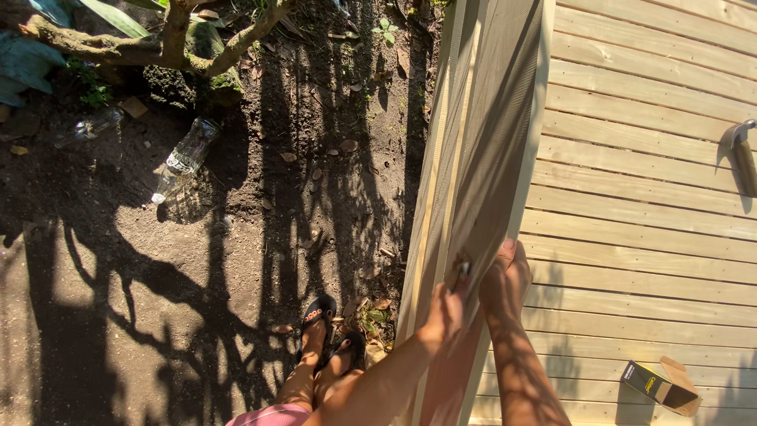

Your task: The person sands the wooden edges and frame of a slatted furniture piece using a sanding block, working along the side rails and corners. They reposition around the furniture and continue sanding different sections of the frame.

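Observation:
A grey mesh screen [489, 134] runs along an upright pale wooden frame [539, 102] at the edge of a plank deck. My left hand [444, 312] reaches up from below and pinches the mesh, with a small shiny metal piece [463, 268] at its fingertips. My right hand [505, 278] is just to its right, fingers curled and pressed on the same mesh against the frame's rail. The two hands almost touch. What the small metal piece is cannot be made out.
A hammer [743, 154] lies on the deck planks [646, 205] at far right, and a small open cardboard box [661, 385] at lower right. My feet in flip-flops [319, 322] stand on dirt. A plastic bottle [185, 158] and tree branches [173, 43] lie at upper left.

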`<state>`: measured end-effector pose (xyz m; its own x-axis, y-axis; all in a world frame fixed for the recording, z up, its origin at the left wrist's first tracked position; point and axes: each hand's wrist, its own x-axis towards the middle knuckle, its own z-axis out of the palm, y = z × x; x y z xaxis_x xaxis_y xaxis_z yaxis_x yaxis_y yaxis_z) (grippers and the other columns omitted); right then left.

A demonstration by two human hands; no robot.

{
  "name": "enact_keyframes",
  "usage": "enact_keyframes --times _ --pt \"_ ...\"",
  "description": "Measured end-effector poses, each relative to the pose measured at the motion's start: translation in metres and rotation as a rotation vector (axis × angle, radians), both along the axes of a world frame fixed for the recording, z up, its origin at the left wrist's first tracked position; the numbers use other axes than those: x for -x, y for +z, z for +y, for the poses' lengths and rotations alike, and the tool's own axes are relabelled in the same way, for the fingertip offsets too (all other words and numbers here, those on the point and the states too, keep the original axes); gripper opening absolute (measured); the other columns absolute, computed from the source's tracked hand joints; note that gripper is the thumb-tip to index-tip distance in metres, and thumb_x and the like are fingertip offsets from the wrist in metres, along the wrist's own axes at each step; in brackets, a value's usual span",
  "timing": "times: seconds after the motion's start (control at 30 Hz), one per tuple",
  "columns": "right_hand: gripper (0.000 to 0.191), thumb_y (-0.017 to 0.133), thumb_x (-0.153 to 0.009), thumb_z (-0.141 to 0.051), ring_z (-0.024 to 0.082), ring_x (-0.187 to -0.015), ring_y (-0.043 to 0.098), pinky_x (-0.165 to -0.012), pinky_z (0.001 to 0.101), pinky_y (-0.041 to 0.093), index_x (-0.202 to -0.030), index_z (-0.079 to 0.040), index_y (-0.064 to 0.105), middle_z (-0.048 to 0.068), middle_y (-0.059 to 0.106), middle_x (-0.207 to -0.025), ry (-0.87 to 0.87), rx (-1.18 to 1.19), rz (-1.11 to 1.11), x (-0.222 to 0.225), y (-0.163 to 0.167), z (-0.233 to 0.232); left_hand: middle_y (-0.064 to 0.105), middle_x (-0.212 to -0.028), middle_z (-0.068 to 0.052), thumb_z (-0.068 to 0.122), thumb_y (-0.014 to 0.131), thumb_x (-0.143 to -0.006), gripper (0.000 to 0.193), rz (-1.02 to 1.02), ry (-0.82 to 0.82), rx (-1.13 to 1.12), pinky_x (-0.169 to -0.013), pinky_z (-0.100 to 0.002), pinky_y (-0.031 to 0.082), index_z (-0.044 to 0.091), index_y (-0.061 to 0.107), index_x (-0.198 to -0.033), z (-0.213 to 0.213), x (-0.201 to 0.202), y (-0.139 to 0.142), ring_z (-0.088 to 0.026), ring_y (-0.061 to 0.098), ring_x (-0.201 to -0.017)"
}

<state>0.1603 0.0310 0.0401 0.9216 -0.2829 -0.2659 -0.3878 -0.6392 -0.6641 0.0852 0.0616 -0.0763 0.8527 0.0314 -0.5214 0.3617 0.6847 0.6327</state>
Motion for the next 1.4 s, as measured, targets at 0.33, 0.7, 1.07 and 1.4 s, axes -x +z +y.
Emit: enact_keyframes --times 0.33,0.7,1.07,1.4 --pt "0.049 0.034 -0.107 -0.042 0.035 -0.082 0.066 -0.076 0.0461 0.050 -0.104 -0.003 0.063 0.019 0.069 -0.088 -0.014 0.030 0.016 0.006 -0.008 0.002 0.070 -0.124 -0.022 0.030 0.043 -0.112 0.045 -0.043 -0.119 -0.186 -0.100 -0.035 0.048 -0.004 0.066 -0.130 0.031 -0.080 0.041 -0.027 0.063 -0.112" --pt "0.053 0.033 -0.109 -0.036 0.023 -0.096 0.071 -0.087 0.0363 0.055 -0.121 0.001 0.069 0.014 0.075 -0.107 -0.226 -0.310 -0.154 0.015 -0.029 -0.006 0.068 -0.120 -0.006 0.038 0.052 -0.108 0.047 -0.324 0.160 -0.198 -0.097 -0.026 0.043 0.004 0.061 -0.139 0.028 -0.175 0.028 -0.012 0.054 -0.103" --pt "0.046 0.031 -0.105 -0.027 0.024 -0.097 0.070 -0.080 0.0396 0.058 -0.114 0.003 0.065 0.015 0.071 -0.103 -0.342 -0.472 -0.224 0.025 -0.038 -0.013 0.049 -0.159 -0.016 0.024 0.041 -0.107 0.052 -0.223 -0.053 -0.382 -0.125 -0.033 0.026 -0.003 0.050 -0.150 0.027 -0.034 0.080 -0.025 0.037 -0.154" --pt "0.047 0.032 -0.110 -0.029 0.023 -0.099 0.066 -0.094 0.0398 0.051 -0.111 0.004 0.067 0.015 0.071 -0.105 -0.403 -0.531 -0.195 0.024 -0.053 -0.031 0.055 -0.140 -0.015 0.027 0.043 -0.111 0.042 -0.215 -0.074 -0.371 -0.111 -0.035 0.036 0.003 0.054 -0.144 0.036 -0.127 0.069 -0.024 0.046 -0.131"
